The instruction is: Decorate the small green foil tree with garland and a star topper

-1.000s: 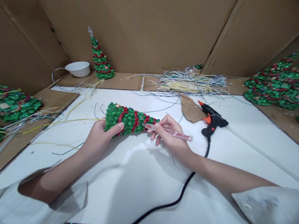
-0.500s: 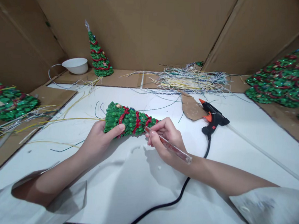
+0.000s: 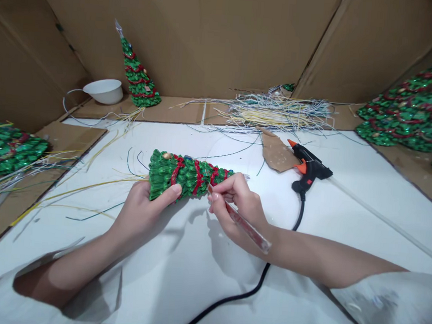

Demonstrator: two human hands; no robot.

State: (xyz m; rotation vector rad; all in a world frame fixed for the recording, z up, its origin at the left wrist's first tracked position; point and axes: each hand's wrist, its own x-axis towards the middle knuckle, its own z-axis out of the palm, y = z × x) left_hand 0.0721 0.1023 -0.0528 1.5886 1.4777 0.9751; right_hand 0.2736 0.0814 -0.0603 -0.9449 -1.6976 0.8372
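Observation:
A small green Christmas tree figure (image 3: pixel 188 172) with red garlands lies sideways above the white tabletop, its wide base to the left. My left hand (image 3: pixel 151 204) is closed round that base, thumb on the near side and the other fingers hidden behind. In my right hand (image 3: pixel 237 203), pinched between thumb and fingers, is a slim stick-like tool (image 3: pixel 250 229), reddish and partly clear; its exact kind I cannot tell. The tool's tip meets or nearly meets the tree's near side around the middle. Yellow and green wires trail leftward from near the base.
A black glue gun (image 3: pixel 309 164) with orange nozzle lies at right beside a cardboard scrap (image 3: pixel 276 152); its black cord (image 3: pixel 235 297) crosses the front. Bundled wires (image 3: pixel 275 114) lie at the back. More trees (image 3: pixel 410 115) stand right; another tree (image 3: pixel 138 78) and a white cup (image 3: pixel 105 91) stand back left.
The view has shifted slightly. My right hand has brought the tool's tip a little to the left along the tree. My left hand keeps its hold on the base.

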